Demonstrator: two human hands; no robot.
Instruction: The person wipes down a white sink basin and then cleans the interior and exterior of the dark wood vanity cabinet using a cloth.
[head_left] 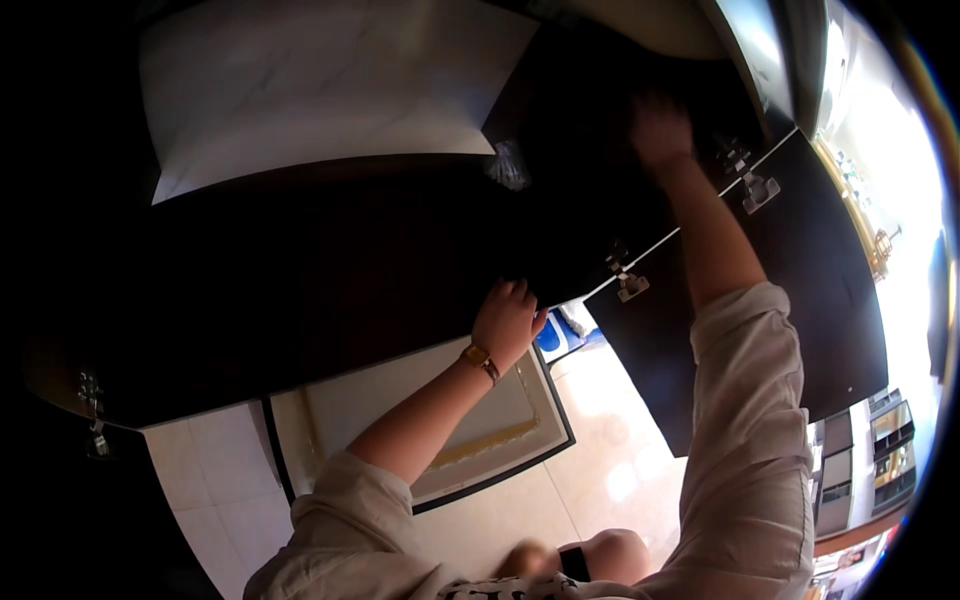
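Inside the dark cabinet (pixel 300 260), my left hand (pixel 508 318) grips the front edge with curled fingers, a watch on its wrist. My right hand (pixel 662 130) reaches into the shadowed right part of the cabinet, blurred and dim; whether it holds anything cannot be made out. A white marble-patterned panel (pixel 320 90) lies toward the back. Beside it sits a small clear, crinkled item (pixel 508 168), too dim to name. Metal hinges (pixel 758 192) join an open dark door (pixel 830 290) to the cabinet near my right forearm.
A framed board (pixel 554 424) is below the cabinet on the tiled floor (pixel 610 400), with a blue-and-white item (pixel 555 335) behind it. My bare knee (pixel 615 555) shows at the lower edge. A bright room with shelving (pixel 890 450) is at the right.
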